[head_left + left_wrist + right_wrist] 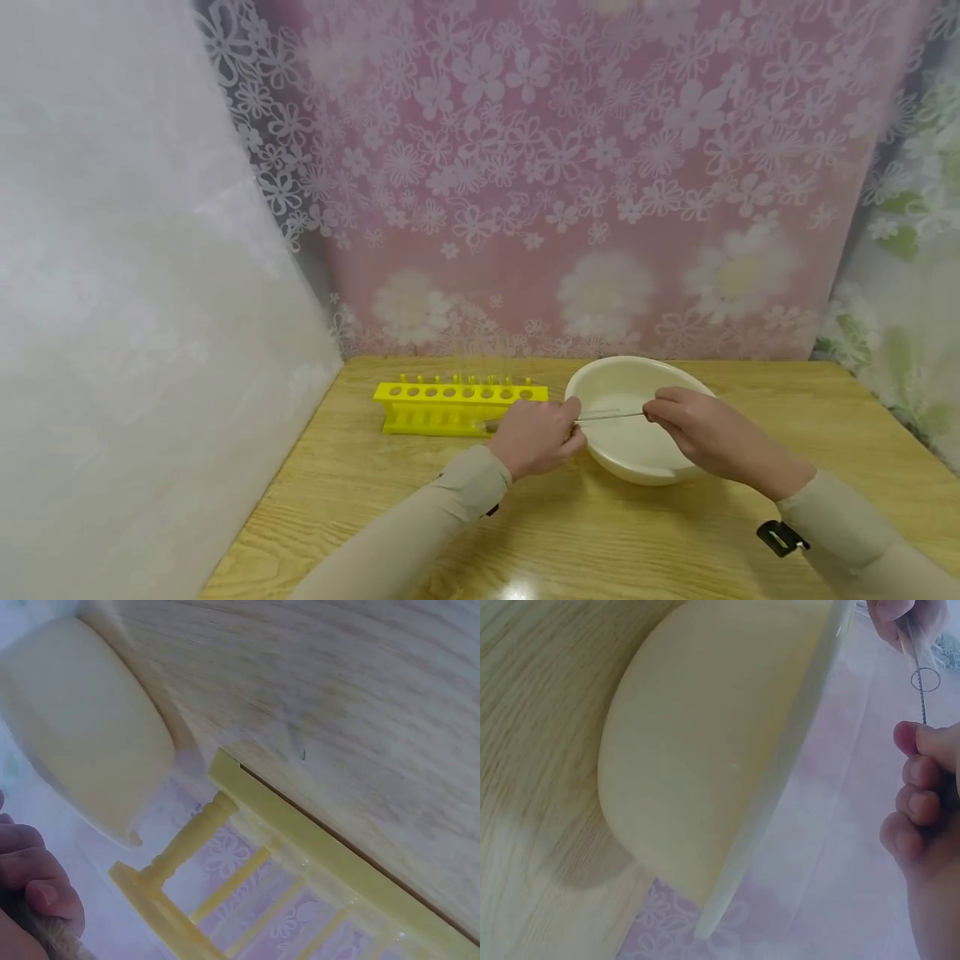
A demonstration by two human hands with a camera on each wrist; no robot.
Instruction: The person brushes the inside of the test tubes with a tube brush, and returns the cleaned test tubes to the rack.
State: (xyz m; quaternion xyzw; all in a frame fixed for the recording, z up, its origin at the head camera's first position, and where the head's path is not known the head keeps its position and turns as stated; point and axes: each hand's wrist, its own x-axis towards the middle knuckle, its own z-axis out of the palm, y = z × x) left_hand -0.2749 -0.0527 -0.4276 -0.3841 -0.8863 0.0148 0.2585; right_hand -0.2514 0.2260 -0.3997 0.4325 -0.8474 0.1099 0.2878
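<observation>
My left hand [538, 435] grips a clear glass test tube [928, 657] in front of the basin's left rim. A test tube brush [630, 416] runs through the tube's mouth. Its brownish bristles [492, 426] show past the left side of that hand, and in the left wrist view the bristles [64, 941] are partly covered by the fingers. My right hand [705, 435] pinches the brush's twisted wire [922, 709] between thumb and forefinger, above the basin. The cream basin [637, 477] stands below both hands; its inside is largely visible in the head view.
A yellow test tube rack [442, 430] stands left of the basin, close to the left hand. Several clear test tubes [482, 362] rise faintly from its holes. The wooden table [360, 517] meets a flowered curtain [487, 208] behind and a white sheet [150, 292] at left.
</observation>
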